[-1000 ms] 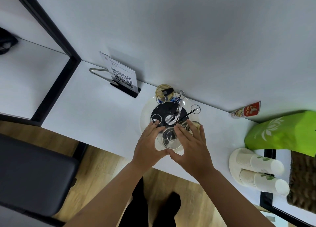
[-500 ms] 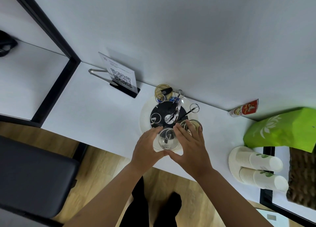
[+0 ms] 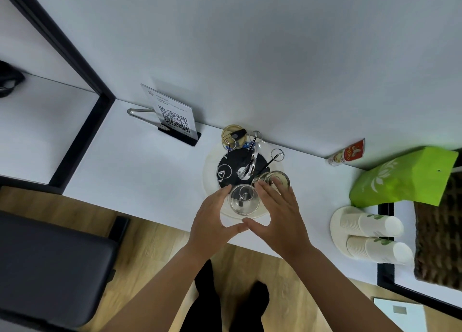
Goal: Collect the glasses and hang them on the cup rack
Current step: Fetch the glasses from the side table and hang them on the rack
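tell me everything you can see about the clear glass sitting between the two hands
The clear glass looks like plain transparent glass, round, seen from straight above. It sits over a metal prong of the cup rack, apparently upside down, at the rack's near edge above the white tray. The left hand and right hand flank it with straight fingers, thumbs meeting just below; whether they touch it cannot be told. A second glass hangs right behind it.

sign stand (image 3: 175, 118): QR code | small print unreadable
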Demonstrator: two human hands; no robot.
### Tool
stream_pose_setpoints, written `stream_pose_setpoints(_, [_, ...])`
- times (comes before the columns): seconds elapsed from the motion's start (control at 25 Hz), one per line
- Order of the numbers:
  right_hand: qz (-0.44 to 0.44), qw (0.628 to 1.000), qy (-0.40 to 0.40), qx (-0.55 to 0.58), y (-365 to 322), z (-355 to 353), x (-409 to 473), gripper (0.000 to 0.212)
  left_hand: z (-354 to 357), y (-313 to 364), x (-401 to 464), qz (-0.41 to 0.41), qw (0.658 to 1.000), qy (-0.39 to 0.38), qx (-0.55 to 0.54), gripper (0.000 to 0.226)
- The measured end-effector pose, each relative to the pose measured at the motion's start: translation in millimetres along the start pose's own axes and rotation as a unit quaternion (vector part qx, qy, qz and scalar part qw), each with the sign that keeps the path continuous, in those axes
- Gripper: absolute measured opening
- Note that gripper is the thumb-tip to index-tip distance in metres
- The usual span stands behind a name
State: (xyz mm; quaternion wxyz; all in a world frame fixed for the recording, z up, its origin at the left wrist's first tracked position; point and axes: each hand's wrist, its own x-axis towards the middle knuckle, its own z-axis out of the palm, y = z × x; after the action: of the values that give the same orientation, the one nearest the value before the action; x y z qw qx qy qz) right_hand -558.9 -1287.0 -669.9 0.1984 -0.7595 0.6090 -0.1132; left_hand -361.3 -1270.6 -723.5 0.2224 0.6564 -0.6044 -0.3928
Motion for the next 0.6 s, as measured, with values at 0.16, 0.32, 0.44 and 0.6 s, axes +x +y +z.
stream_pose_setpoints(0.16, [0.038,0.998,0.008,0.052,-5,-19,-5,0.083,-29,14,-16,0.004,1.0,0.003,-0.009,0.093])
stream_pose_setpoints(0.32, [0.066,0.993,0.001,0.1,-13,-38,-9,0.077,-60,31,-16,0.028,1.0,-0.004,-0.009,0.085])
stream_pose_setpoints(0.44, [0.079,0.988,0.002,0.131,-20,-56,-17,0.073,-79,49,-14,0.052,0.999,-0.01,-0.002,0.08])
stream_pose_setpoints(0.6, [0.075,0.986,0.026,0.145,-32,-94,-31,0.072,-101,77,-21,0.094,0.995,-0.032,0.023,0.07])
